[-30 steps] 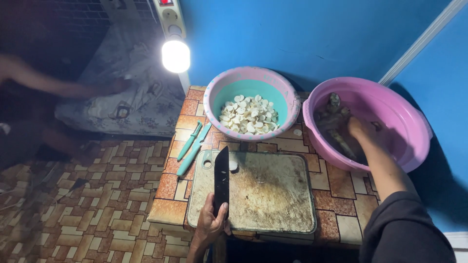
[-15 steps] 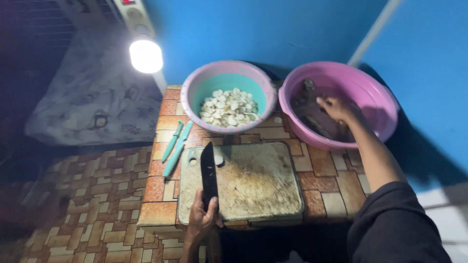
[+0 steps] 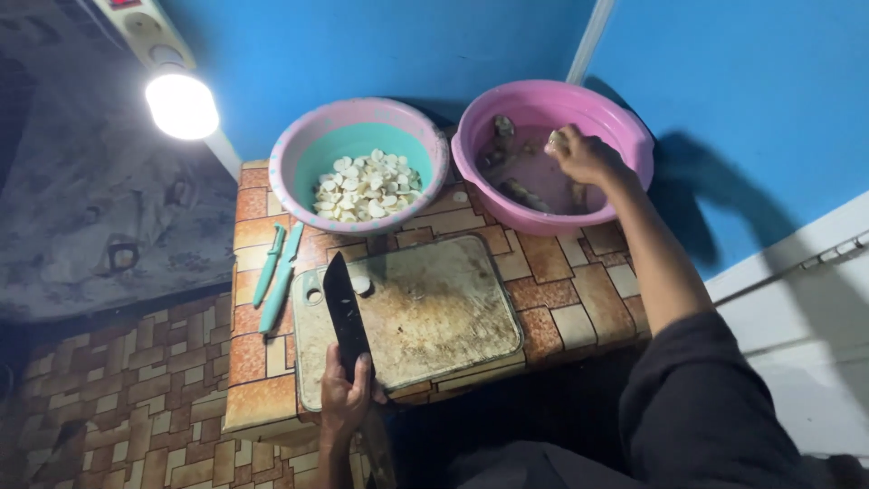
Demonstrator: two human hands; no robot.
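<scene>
My left hand [image 3: 347, 395] grips a big dark-bladed knife [image 3: 343, 312] whose blade lies flat on the left part of a worn cutting board [image 3: 434, 308]. My right hand [image 3: 584, 156] is inside the pink bowl [image 3: 625, 127] at the back right, closed on a pale piece of food above dark water and several pieces. A pink bowl with a teal inside [image 3: 299, 154] behind the board holds many pale slices [image 3: 364, 186]. One small pale slice [image 3: 361, 284] lies on the board by the blade.
Two teal-handled tools [image 3: 278, 269] lie on the tiled tabletop [image 3: 253, 353] left of the board. A bright lamp [image 3: 181, 104] shines at the upper left. A blue wall [image 3: 742, 81] stands right behind the bowls. Patterned floor lies at lower left.
My right hand has risen from the bottom of the pink bowl with a pale piece in its fingers. The knife and left hand stay on the board. An arm at far left is gone.
</scene>
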